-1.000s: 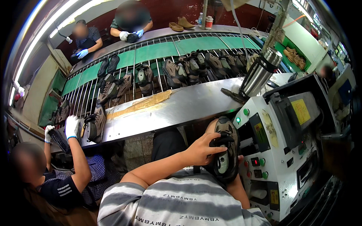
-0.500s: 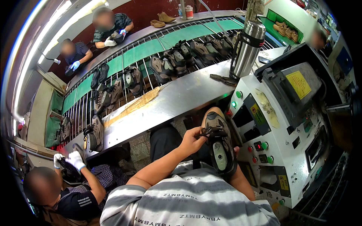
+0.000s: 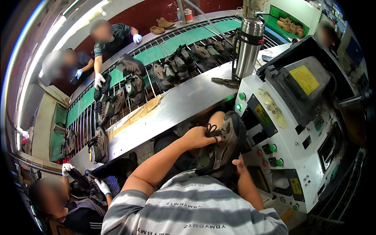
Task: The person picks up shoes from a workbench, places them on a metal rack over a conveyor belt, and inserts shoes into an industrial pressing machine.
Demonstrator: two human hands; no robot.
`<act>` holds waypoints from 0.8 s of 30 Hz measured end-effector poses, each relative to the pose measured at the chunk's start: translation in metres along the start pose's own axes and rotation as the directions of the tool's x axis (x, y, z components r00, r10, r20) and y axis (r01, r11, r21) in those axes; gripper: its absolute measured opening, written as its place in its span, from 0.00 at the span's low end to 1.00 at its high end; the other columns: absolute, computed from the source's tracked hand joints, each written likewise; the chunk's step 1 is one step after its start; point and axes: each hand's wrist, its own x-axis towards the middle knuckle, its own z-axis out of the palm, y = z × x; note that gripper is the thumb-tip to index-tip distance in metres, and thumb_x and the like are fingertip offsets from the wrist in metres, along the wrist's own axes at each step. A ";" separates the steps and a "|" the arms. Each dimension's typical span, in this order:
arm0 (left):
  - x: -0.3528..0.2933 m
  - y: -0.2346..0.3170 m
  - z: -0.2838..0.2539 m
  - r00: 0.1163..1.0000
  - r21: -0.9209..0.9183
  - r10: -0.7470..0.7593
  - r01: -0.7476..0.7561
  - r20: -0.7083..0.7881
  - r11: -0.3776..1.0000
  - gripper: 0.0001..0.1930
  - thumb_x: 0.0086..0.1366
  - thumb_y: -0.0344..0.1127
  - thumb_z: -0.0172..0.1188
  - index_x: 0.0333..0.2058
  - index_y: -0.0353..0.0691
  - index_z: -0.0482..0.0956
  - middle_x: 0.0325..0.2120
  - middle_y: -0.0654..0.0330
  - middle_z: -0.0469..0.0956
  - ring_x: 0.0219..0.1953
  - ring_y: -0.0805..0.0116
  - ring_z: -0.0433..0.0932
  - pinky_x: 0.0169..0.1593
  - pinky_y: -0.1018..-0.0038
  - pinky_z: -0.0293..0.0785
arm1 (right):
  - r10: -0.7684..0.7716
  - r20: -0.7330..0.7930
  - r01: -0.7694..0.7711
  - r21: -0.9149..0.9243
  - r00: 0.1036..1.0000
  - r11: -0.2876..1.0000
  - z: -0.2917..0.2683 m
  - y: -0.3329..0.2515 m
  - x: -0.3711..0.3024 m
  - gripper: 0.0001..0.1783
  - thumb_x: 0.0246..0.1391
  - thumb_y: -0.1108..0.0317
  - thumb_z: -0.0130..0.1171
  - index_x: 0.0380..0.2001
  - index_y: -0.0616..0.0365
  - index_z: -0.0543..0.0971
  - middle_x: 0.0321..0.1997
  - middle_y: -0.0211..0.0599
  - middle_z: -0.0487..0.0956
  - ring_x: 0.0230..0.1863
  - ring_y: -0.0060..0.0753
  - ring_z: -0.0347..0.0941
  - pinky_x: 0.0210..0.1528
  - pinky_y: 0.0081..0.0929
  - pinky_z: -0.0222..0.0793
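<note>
Plainly, the left hand [image 3: 200, 137] pinches the laces [image 3: 214, 133] of a brown shoe [image 3: 226, 147], tilted sideways just beyond the striped shirt [image 3: 203, 196]. The right hand [image 3: 239, 166] is by its sole, thumb raised; the other fingers are hidden, so its hold cannot be told. The left elbow bends outward. Dark lettering crosses the shirt; at least 3 yellow labels [image 3: 304, 79] mark the white machine [image 3: 291, 143]. A steel flask [image 3: 248, 51], contents hidden, stands on the bench [image 3: 188, 96]; a green bin [image 3: 270, 19] holds tan shoes [image 3: 290, 26].

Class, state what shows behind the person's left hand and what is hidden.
Dark laces and the brown shoe show beyond the left hand; lace parts within its grip are covered.
</note>
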 end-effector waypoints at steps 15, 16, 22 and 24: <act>0.132 -0.045 0.163 0.980 -0.487 0.180 -0.118 0.082 0.865 0.05 0.57 0.32 0.56 0.25 0.42 0.70 0.19 0.60 0.72 0.23 0.64 0.73 0.29 0.66 0.72 | -0.643 -0.100 0.605 0.474 0.759 0.640 -0.029 -0.094 -0.127 0.52 0.36 0.55 0.58 0.67 0.58 0.53 0.70 0.45 0.57 0.66 0.48 0.58 0.67 0.44 0.57; 0.122 -0.040 0.168 0.904 -0.076 0.377 -0.398 -0.201 0.914 0.08 0.54 0.33 0.58 0.21 0.39 0.69 0.15 0.54 0.71 0.20 0.59 0.73 0.26 0.64 0.68 | -0.692 -0.125 0.660 0.459 0.711 0.595 -0.030 -0.110 -0.138 0.50 0.42 0.51 0.57 0.68 0.57 0.53 0.71 0.44 0.55 0.67 0.48 0.58 0.67 0.46 0.57; 0.099 -0.016 0.179 0.804 -0.016 0.507 -0.538 -0.311 0.843 0.10 0.52 0.33 0.59 0.19 0.38 0.69 0.14 0.50 0.70 0.19 0.53 0.73 0.26 0.63 0.68 | -0.778 -0.319 0.827 0.039 0.542 0.561 -0.123 -0.217 -0.227 0.40 0.51 0.54 0.57 0.65 0.57 0.59 0.64 0.45 0.65 0.61 0.48 0.64 0.61 0.44 0.63; 0.094 -0.015 0.175 0.858 -0.134 0.394 -0.456 -0.330 0.880 0.10 0.52 0.33 0.60 0.19 0.37 0.69 0.14 0.51 0.69 0.18 0.55 0.72 0.25 0.64 0.67 | -0.734 -0.570 0.695 -0.355 0.369 0.625 -0.166 -0.276 -0.262 0.40 0.48 0.57 0.58 0.64 0.57 0.62 0.60 0.44 0.70 0.56 0.45 0.69 0.56 0.40 0.66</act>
